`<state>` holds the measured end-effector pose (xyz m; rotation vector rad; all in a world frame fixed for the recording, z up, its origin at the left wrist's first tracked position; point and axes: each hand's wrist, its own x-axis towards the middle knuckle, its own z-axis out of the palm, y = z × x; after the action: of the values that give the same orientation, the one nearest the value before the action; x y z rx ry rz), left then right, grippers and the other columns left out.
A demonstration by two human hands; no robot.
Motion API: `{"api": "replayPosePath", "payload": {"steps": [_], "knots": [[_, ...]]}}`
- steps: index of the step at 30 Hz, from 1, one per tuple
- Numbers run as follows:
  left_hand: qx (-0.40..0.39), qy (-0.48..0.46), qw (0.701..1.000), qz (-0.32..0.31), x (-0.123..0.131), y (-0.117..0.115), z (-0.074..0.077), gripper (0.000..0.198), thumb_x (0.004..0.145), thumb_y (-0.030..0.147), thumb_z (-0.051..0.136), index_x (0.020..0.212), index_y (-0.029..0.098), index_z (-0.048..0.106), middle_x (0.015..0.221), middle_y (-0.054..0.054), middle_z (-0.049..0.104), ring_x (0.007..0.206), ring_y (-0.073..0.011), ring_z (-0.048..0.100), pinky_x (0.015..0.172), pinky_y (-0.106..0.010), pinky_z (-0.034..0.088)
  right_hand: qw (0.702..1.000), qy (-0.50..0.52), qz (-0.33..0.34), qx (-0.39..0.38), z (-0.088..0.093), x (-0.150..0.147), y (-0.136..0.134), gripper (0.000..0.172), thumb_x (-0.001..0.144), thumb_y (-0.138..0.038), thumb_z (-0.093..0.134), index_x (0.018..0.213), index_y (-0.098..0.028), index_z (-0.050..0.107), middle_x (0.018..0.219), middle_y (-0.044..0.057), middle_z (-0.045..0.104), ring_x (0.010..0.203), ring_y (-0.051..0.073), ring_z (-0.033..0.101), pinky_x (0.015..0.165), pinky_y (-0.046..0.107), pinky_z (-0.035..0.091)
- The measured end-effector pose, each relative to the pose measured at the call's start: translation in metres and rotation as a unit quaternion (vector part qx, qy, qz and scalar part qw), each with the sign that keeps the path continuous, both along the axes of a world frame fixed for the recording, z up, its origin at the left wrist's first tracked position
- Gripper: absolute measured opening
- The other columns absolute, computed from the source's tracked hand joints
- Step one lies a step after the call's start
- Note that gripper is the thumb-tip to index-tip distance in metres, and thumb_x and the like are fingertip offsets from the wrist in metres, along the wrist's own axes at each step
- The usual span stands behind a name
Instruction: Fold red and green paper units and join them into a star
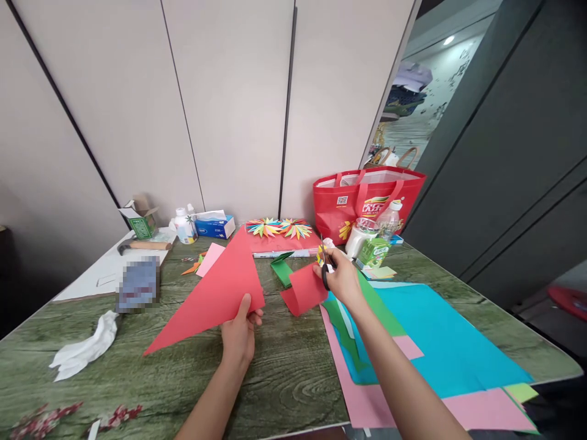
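My left hand (239, 330) grips a large red paper triangle (215, 290) near its lower right corner, thumb on top. Black-handled scissors (325, 269) are in my right hand (342, 275), their blades pointing up and away. The same hand pinches a curled red paper strip (305, 290), which hangs to the left, apart from the triangle. Between the two red pieces, a folded green paper piece (282, 269) lies on the table. Under my right forearm is a stack of coloured sheets, with a blue sheet (440, 342) and a pink sheet (362, 406).
Behind my hands, colourful paper pinwheel shapes (279, 228) rest on a red packet. A red shopping bag (334, 211), a clear bottle (389, 220) and a green carton (373, 252) stand at the back right. To the left are a hammer (147, 245), a tissue box (213, 227) and crumpled tissue (89, 348).
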<state>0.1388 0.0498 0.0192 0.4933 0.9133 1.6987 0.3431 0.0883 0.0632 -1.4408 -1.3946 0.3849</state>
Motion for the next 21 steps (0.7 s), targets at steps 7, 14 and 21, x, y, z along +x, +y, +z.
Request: {"api": "replayPosePath", "payload": {"steps": [7, 14, 21], "knots": [[-0.010, 0.003, 0.999, -0.044, 0.001, 0.000, -0.006, 0.034, 0.053, 0.029, 0.077, 0.074, 0.013, 0.057, 0.055, 0.001, 0.060, 0.040, -0.0100, 0.051, 0.035, -0.020, 0.037, 0.981, 0.090, 0.161, -0.059, -0.042, 0.001, -0.031, 0.029, 0.062, -0.035, 0.065, 0.081, -0.017, 0.053, 0.078, 0.004, 0.062, 0.074, 0.019, 0.058, 0.072, 0.031, 0.043], [-0.014, 0.018, 0.997, -0.070, 0.001, -0.001, -0.004, 0.033, 0.053, 0.031, 0.077, 0.072, 0.011, 0.058, 0.052, 0.002, 0.059, 0.040, -0.0101, 0.051, 0.036, -0.021, 0.037, 0.968, -0.181, 0.032, -0.171, -0.043, 0.003, -0.055, 0.027, 0.064, -0.023, 0.062, 0.090, -0.020, 0.055, 0.091, 0.005, 0.061, 0.090, 0.024, 0.054, 0.076, 0.031, 0.038], [0.007, 0.044, 0.992, -0.117, 0.003, -0.005, -0.002, 0.030, 0.057, 0.032, 0.075, 0.071, 0.013, 0.057, 0.053, 0.001, 0.059, 0.041, -0.0106, 0.051, 0.036, -0.021, 0.038, 0.920, -0.307, 0.007, -0.244, -0.058, -0.011, -0.068, 0.036, 0.060, -0.004, 0.054, 0.093, -0.018, 0.057, 0.094, 0.009, 0.059, 0.095, 0.025, 0.050, 0.073, 0.027, 0.034]]}}
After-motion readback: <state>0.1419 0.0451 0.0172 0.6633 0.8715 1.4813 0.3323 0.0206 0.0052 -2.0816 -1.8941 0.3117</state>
